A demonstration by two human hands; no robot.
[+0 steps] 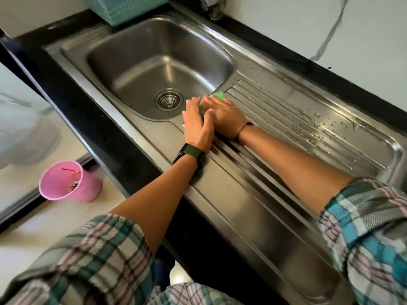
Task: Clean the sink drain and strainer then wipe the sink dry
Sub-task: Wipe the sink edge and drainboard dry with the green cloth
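The stainless steel sink [123, 51] has a round metal strainer [169, 101] seated in its drain. Right of the basin, my left hand [197, 125] and my right hand [222, 116] lie side by side, both pressed flat on a green cloth [219, 95] at the near end of the ribbed drainboard [286, 119]. Only small bits of the cloth show, one past my right fingertips and one between the hands. A dark watch sits on my left wrist, a thin band on my right.
Water drops cover the far part of the drainboard. A tap [214, 6] stands behind the basin, beside a teal basket [123, 8]. A pink cup [66, 181] stands on the floor at the left. Black counter edging [103, 137] frames the sink.
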